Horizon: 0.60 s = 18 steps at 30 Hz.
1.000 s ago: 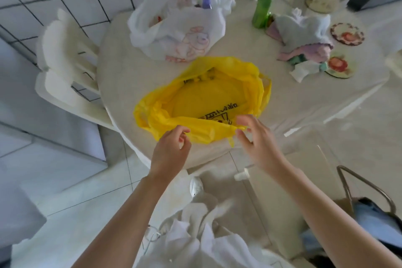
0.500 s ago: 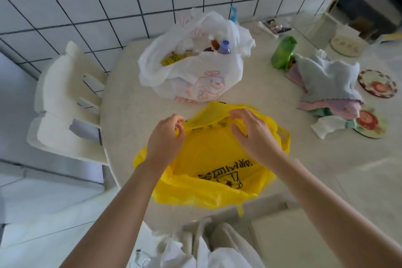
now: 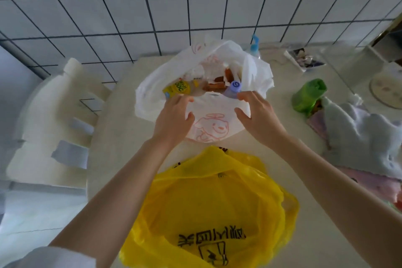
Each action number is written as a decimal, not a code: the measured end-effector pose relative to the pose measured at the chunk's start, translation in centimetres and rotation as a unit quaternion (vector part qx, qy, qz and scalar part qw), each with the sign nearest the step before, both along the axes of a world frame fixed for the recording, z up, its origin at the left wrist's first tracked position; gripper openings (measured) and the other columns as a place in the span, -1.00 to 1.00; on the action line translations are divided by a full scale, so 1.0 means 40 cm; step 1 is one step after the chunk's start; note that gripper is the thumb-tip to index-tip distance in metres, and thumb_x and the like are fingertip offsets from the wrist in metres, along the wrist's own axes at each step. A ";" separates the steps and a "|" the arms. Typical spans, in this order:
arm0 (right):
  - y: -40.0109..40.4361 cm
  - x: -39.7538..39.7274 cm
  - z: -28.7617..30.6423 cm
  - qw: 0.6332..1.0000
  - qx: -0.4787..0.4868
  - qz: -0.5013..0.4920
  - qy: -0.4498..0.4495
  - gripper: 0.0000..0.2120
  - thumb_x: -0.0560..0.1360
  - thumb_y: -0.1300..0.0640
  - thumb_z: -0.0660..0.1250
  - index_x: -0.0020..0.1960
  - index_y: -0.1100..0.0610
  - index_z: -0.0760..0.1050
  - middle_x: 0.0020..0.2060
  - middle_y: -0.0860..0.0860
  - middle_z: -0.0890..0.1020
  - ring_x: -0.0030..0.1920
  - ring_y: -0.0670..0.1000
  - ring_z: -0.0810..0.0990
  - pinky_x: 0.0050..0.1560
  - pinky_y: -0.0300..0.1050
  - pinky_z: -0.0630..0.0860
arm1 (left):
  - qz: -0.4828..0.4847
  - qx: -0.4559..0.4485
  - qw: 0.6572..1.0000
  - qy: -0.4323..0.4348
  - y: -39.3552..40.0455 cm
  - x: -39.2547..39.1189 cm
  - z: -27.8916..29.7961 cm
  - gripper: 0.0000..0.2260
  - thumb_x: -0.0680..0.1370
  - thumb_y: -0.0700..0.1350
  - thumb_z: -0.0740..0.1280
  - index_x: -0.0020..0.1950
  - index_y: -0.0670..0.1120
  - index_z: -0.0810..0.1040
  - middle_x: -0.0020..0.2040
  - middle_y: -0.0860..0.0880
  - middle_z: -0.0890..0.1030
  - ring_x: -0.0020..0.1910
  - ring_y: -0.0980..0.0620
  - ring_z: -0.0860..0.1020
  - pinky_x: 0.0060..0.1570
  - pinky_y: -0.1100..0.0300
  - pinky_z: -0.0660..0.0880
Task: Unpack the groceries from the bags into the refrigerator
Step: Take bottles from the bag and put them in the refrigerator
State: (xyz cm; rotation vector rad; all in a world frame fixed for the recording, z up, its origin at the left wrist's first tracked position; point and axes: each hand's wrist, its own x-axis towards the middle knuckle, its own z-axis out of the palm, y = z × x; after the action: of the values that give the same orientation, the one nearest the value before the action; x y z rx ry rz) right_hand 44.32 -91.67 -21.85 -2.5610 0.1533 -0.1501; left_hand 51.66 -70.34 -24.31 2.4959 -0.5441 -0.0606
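Observation:
A white plastic bag [image 3: 213, 124] with a red cartoon print stands open on the round table [image 3: 121, 128]. Inside it show a yellow packet [image 3: 176, 89], a bottle with a purple cap [image 3: 234, 87] and some orange-brown items [image 3: 217, 80]. My left hand [image 3: 174, 117] grips the bag's near rim on the left. My right hand [image 3: 256, 113] grips the same rim on the right, just below the purple cap. A flattened yellow plastic bag [image 3: 215, 209] with black print lies nearer me, between my forearms.
A white plastic chair [image 3: 54, 128] stands at the table's left. A green bottle [image 3: 309, 95], a pile of cloths [image 3: 365, 135], a blue-capped bottle [image 3: 254, 47] and coasters [image 3: 387, 89] sit on the right. The tiled wall rises behind.
Both hands let go of the yellow bag and moved forward to the white bag's near rim. The view shifted closer over the table.

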 end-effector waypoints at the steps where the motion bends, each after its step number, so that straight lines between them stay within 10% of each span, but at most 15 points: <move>1: -0.018 0.025 -0.007 1.000 0.000 0.000 -0.005 -0.62 0.56 0.09 0.29 0.35 0.15 0.36 0.29 0.07 0.47 0.25 0.09 0.47 0.21 0.01 0.48 | -0.003 0.011 1.000 0.002 -0.017 0.020 -0.005 -0.65 0.56 -0.17 0.29 0.35 -0.07 0.42 0.33 -0.06 0.42 0.32 -0.04 0.36 0.22 0.05 0.40; 6: -0.082 0.093 -0.082 1.000 -0.017 0.002 0.022 -0.64 0.54 0.04 0.31 0.26 0.17 0.34 0.22 0.08 0.50 0.22 0.11 0.46 0.14 0.02 0.48 | -0.030 0.066 0.997 0.026 -0.058 0.089 -0.054 -0.50 0.55 -0.12 0.33 0.48 -0.07 0.30 0.40 -0.09 0.41 0.40 -0.10 0.33 0.34 -0.02 0.34; 14: -0.120 0.076 -0.185 0.992 -0.089 0.089 0.010 -0.89 0.52 0.14 0.35 0.00 0.17 0.52 -0.06 0.05 0.64 0.03 0.13 0.55 -0.02 0.02 0.54 | -0.108 0.030 0.993 -0.041 -0.030 0.061 -0.133 -0.72 0.54 -0.05 0.22 -0.06 -0.22 0.64 -0.18 -0.17 0.62 -0.08 -0.15 0.55 -0.12 0.06 0.45; 18: -0.133 0.040 -0.244 0.990 -0.088 0.105 0.020 -0.95 0.49 0.18 0.39 -0.06 0.15 0.58 -0.12 0.01 0.66 -0.03 0.09 0.57 -0.04 0.01 0.57 | -0.110 0.064 0.992 -0.012 -0.003 0.018 -0.213 -0.83 0.51 -0.14 0.32 -0.06 -0.19 0.67 -0.17 -0.12 0.65 -0.11 -0.15 0.55 -0.14 0.01 0.55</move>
State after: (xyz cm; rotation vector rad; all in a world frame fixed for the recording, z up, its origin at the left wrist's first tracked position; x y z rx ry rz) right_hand 45.93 -96.99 -31.59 -2.7363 -0.1196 -0.0324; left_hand 52.38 -70.45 -32.81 2.5516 -0.8483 -0.1548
